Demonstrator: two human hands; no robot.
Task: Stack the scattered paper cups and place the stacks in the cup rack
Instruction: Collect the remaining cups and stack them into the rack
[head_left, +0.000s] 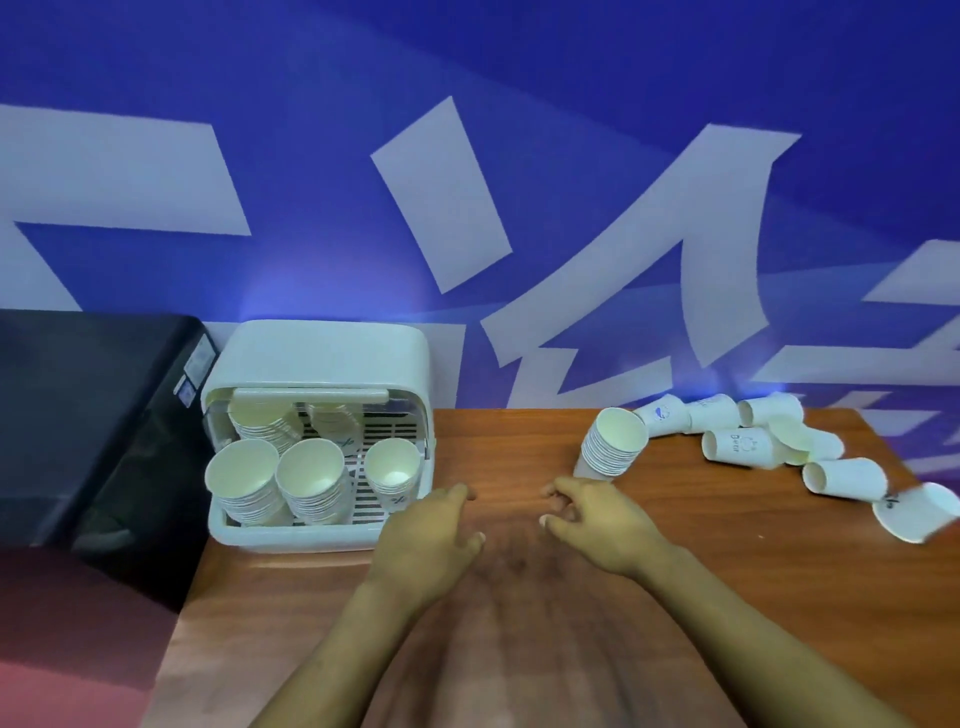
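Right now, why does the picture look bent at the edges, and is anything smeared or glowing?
Head view: the wide lens curves the wooden table edge and wall lettering. The lying cup at far right is smeared, and the grain beneath the left hand and right hand looks blurred. A bluish glow sits on the wall above the cup rack.

A wooden table is standing against a blue wall bearing white lettering; a dark appliance, possibly a printer, is sitting left.
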